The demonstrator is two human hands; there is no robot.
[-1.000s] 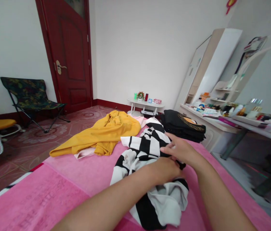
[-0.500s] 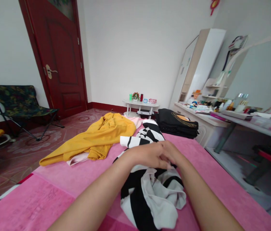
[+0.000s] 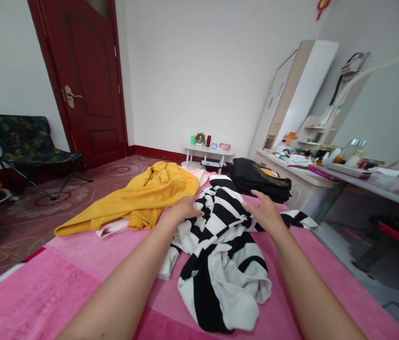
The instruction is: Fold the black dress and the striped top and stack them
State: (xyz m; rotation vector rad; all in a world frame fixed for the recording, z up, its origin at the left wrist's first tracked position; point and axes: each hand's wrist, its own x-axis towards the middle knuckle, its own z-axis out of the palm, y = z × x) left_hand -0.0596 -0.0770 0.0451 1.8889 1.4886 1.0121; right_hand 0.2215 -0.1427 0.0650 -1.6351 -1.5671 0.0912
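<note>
A black-and-white striped top [image 3: 220,226] lies rumpled on the pink bed cover [image 3: 75,283] in front of me. One of its sleeves [image 3: 298,219] stretches out to the right, and a white cuff [image 3: 168,263] pokes out on the lower left. My left hand [image 3: 186,208] is at the top's left side, fingers extended and apart from the thumb. On the other side, my right hand [image 3: 266,213] is over the right sleeve with fingers spread. Neither hand grips anything; whether the fingertips touch the fabric I cannot tell.
A yellow garment [image 3: 142,196] lies to the left, with pale pink fabric [image 3: 114,227] under it. Folded black clothes [image 3: 261,182] are stacked at the bed's far right. A cluttered dressing table [image 3: 390,177] stands on the right, and a camouflage folding chair [image 3: 29,146] on the left.
My hands were together over the middle of the top and have moved apart, opening. One sleeve now reaches out to the right; the cuff at the upper left is gone from there.
</note>
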